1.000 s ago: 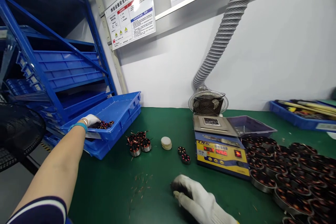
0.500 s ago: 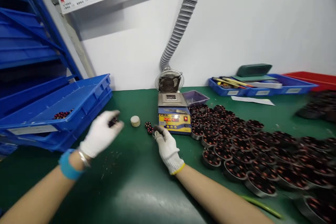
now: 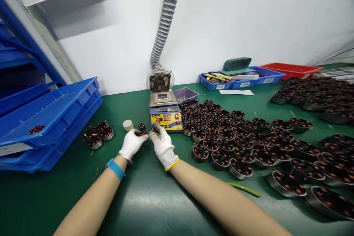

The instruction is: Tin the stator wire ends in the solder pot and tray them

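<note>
In the head view my left hand [image 3: 133, 143], in a white glove, is closed around a small dark motor stator [image 3: 143, 133] with reddish-copper dots. Just behind it a second small stator [image 3: 141, 126] sits on the green bench. My right hand [image 3: 163, 146], gloved with darkened fingertips, is pinched closed close to the left one, in front of the yellow and blue hot plate [image 3: 166, 120]. Whatever lies between its fingertips is too small to make out. A round whitish block [image 3: 128, 125] rests beside the left hand.
Many wound motor stators [image 3: 226, 134] in metal rings cover the right side. A few with loose wires [image 3: 96, 134] lie left, beside stacked blue trays [image 3: 83, 94]. A ribbed hose [image 3: 166, 14] hangs behind the plate. A green strip [image 3: 245, 188] lies near my right forearm.
My left hand has moved right with the small stator, from near the blue tray to beside my right hand. The view has turned to the right, uncovering the few stators on the left.
</note>
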The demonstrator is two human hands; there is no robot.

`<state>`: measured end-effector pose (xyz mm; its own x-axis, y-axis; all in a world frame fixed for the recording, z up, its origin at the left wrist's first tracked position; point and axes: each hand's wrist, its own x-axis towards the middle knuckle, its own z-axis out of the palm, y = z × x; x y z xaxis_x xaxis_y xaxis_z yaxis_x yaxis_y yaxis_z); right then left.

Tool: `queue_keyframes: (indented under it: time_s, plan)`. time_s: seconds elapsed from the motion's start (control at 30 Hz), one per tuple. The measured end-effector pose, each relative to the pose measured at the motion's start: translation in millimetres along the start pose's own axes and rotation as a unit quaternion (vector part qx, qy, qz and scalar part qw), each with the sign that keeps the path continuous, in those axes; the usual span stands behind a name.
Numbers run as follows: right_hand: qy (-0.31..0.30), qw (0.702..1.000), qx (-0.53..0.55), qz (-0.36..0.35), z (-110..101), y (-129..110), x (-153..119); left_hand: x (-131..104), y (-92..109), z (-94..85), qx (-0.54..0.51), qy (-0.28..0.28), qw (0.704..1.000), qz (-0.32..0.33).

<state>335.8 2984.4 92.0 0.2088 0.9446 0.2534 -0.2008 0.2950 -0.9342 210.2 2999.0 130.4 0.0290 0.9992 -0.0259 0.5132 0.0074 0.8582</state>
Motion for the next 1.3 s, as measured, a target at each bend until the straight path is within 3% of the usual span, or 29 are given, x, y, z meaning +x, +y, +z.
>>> queue_keyframes:
  time_s: [0.1, 0.2, 0.27, 0.33, 0.47, 0.63, 0.77, 1.0, 1.07, 1.2, 1.3]
  plan:
    - [-0.128, 0.988, -0.078, -0.028, -1, -12, -8, -29, -18, -20.8, -0.135, -0.094, 0.986, -0.020]
    - [-0.278, 0.943, -0.182, -0.032, -1, -27, -21, -52, -36, -35.0, -0.227, -0.163, 0.959, -0.054]
    - [-0.327, 0.917, -0.229, -0.013, 2, -35, -29, -58, -43, -39.0, -0.265, -0.183, 0.944, -0.072]
    - [-0.316, 0.925, -0.212, 0.022, 5, -37, -32, -60, -43, -40.1, -0.306, -0.174, 0.933, -0.072]
    - [-0.246, 0.960, -0.095, 0.091, 8, -31, -31, -59, -33, -38.7, -0.352, -0.084, 0.932, -0.016]
    - [-0.238, 0.941, -0.238, 0.032, 8, -35, -33, -57, -32, -31.8, -0.266, -0.020, 0.964, 0.024]
    - [-0.213, 0.912, -0.351, -0.005, 11, -43, -43, -52, -40, -29.0, -0.215, 0.003, 0.975, 0.047]
    - [-0.190, 0.906, -0.363, -0.110, 3, -32, -41, -51, -43, -30.6, -0.165, 0.010, 0.985, 0.043]
    - [-0.163, 0.906, -0.378, -0.102, 0, -32, -37, -50, -42, -31.8, -0.148, 0.013, 0.988, 0.033]
    - [-0.143, 0.939, -0.311, -0.034, -1, -36, -32, -50, -37, -35.2, -0.127, 0.013, 0.991, 0.025]
    - [-0.218, 0.926, -0.306, 0.019, 1, -37, -32, -53, -34, -35.8, -0.112, -0.003, 0.993, 0.038]
